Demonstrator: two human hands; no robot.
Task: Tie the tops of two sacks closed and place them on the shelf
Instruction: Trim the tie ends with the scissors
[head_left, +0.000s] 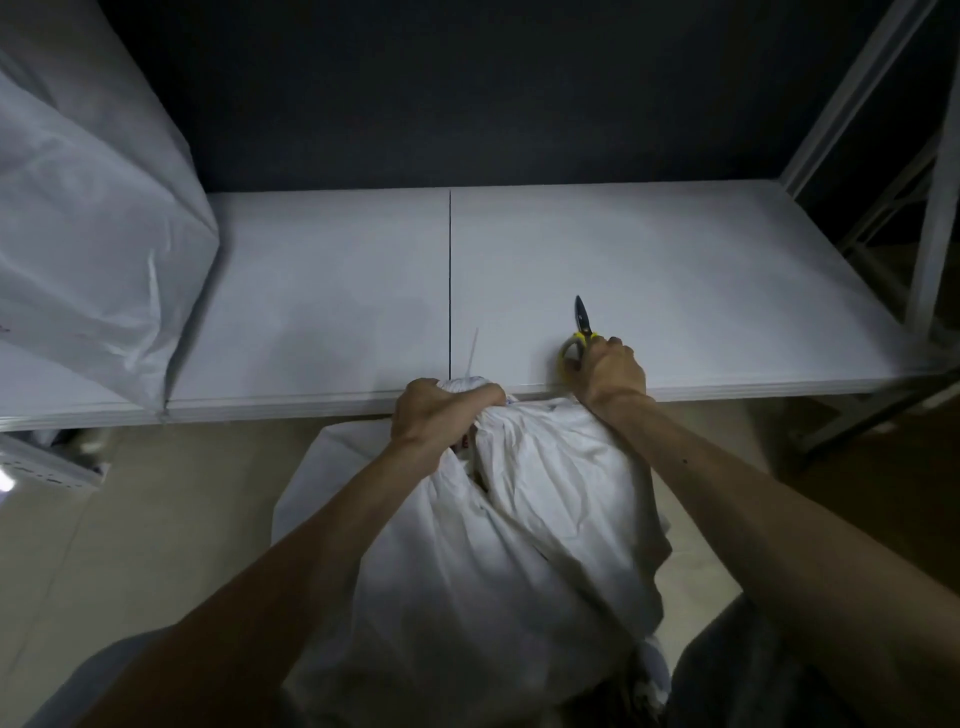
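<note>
Sack: nearest us, the white sack (519, 519) stands between our arms, its gathered neck up at the near edge of the shelf (311, 291).
Left: our left hand (436, 410) grips that neck tight; a thin tie tail (471, 358) pokes up just beyond.
Right: our right hand (610, 371) curls round the yellow-handled scissors (583, 319) on the shelf, just right of the neck, blades pointing far.
Next: we judge the scissors must swing left to the tail.
Far left: a second sack (88, 208) on the shelf.

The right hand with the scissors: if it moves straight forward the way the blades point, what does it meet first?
Probably nothing close. The right hand grips the scissors, blades pointing away over the shelf board; the line looks free up to the dark back wall, though depth is unclear.
</note>
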